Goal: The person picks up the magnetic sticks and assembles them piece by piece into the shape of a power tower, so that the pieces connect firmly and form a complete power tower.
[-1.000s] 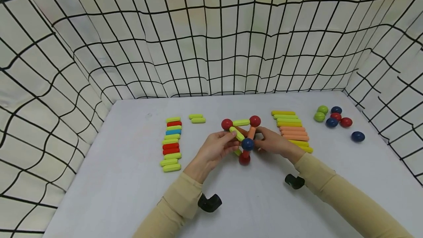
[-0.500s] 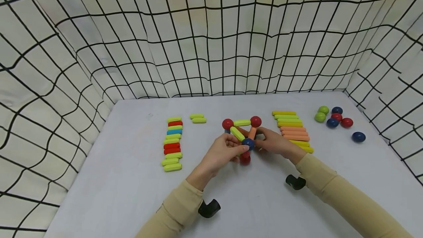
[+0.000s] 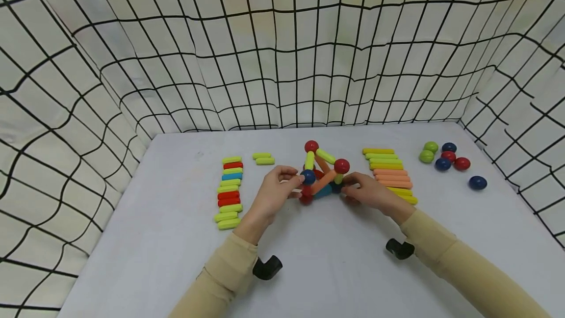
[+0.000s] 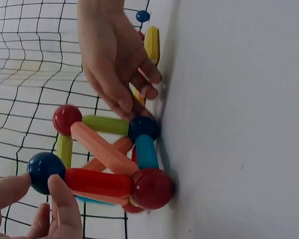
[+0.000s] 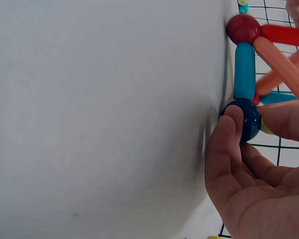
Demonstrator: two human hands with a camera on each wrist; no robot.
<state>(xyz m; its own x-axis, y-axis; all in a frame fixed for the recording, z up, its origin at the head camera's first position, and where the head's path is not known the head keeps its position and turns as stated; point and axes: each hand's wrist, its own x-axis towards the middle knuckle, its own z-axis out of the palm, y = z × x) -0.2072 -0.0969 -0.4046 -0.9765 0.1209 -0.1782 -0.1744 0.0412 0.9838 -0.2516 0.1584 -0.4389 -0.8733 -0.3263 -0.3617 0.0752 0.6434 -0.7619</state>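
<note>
A frame of coloured sticks and balls [image 3: 324,180] stands on the table between both hands. My left hand [image 3: 271,193] pinches an upper blue ball [image 4: 46,173] between thumb and fingertip. Below that ball, a red stick [image 4: 97,182] runs to a red ball [image 4: 153,188] on the table. At the frame's right, my right hand [image 3: 371,194] pinches a lower dark blue ball [image 5: 248,120]. A turquoise stick [image 5: 244,72] joins this ball to the red one. Orange sticks [image 3: 324,182] cross the sides, and lime sticks [image 3: 325,156] run along the top.
Short sticks [image 3: 229,195] lie in a column at left, with two lime sticks [image 3: 264,158] behind them. Longer yellow, lime and orange sticks [image 3: 390,173] lie right of the frame. Loose green, blue and red balls [image 3: 443,163] are farther right. Black netting [image 3: 273,63] surrounds the table.
The frame has turned clockwise as seen from above. Its upper blue ball has moved left and back, and my left hand has moved with it, now pinching that ball. My right hand stays at its place.
</note>
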